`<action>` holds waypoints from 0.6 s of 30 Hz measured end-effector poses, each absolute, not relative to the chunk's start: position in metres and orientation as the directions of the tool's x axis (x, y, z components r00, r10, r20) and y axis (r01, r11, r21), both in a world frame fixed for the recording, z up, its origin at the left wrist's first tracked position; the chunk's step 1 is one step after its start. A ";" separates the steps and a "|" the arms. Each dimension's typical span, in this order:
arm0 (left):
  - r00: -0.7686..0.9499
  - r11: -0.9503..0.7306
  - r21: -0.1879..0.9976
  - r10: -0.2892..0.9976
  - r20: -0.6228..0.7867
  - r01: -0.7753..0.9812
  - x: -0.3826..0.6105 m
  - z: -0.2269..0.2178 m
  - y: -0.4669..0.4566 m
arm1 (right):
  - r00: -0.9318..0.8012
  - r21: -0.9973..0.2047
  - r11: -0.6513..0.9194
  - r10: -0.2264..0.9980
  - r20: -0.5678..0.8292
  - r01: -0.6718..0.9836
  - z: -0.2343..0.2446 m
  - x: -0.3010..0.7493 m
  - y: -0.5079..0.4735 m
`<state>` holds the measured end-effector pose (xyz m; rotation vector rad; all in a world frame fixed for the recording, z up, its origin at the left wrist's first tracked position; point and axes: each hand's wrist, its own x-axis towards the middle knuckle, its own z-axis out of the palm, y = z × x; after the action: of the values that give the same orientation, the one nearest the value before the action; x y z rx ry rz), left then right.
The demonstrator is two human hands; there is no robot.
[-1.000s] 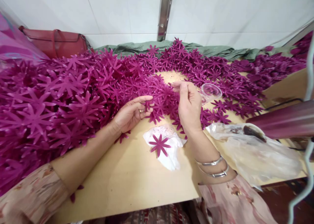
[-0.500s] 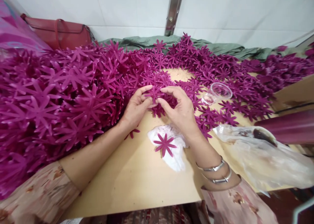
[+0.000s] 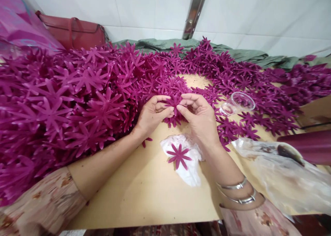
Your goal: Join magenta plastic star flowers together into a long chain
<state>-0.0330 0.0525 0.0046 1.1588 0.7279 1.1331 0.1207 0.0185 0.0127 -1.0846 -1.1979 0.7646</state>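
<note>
Between both hands, over the table, is a magenta petal piece [image 3: 175, 103] shaped like a many-pointed star. My left hand [image 3: 154, 113] pinches its left side between thumb and fingers. On the opposite side, my right hand [image 3: 200, 115] grips it with thumb and forefinger. Part of the piece is hidden behind my fingertips. Below the hands, a single petal piece [image 3: 179, 156] lies flat on a crumpled white tissue [image 3: 190, 175]. A large heap of the same petal pieces [image 3: 51, 111] fills the table's left side, close beside my left hand.
More petal pieces [image 3: 240, 70] spread along the back and right. A clear plastic cup [image 3: 242, 101] lies tipped among them. On the right are a clear plastic bag [image 3: 284, 180], a dark red cylinder [image 3: 310, 146] and a cardboard box [image 3: 315, 113]. A red handbag [image 3: 74, 30] stands at the back left.
The whole scene has shifted right and slightly down in view. Both hands still hold the petal piece, and my fingers have changed position slightly on it.
</note>
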 end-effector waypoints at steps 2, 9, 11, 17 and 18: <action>0.319 0.001 0.951 0.942 0.102 -0.308 -0.033 0.004 0.053 | 0.246 -0.949 0.313 0.917 0.313 0.040 0.012 0.121 0.019; 0.358 -0.048 0.963 0.922 0.145 -0.267 -0.032 0.005 0.051 | 0.273 -0.945 0.312 0.905 0.327 0.098 0.012 0.125 0.018; 0.377 -0.058 0.954 0.910 0.171 -0.293 -0.032 0.005 0.051 | 0.264 -0.942 0.312 0.905 0.334 0.125 0.012 0.125 0.017; 0.397 -0.013 0.960 0.909 0.128 -0.280 -0.034 0.006 0.051 | 0.250 -0.904 0.332 0.882 0.399 0.271 0.013 0.124 0.013; 0.397 -0.007 0.961 0.910 0.121 -0.277 -0.034 0.006 0.051 | 0.252 -0.894 0.334 0.876 0.411 0.298 0.014 0.124 0.013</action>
<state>-0.0338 0.0509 0.0059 1.2257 0.6716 1.0567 0.1236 0.0127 0.0142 -1.2156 -1.3034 0.5657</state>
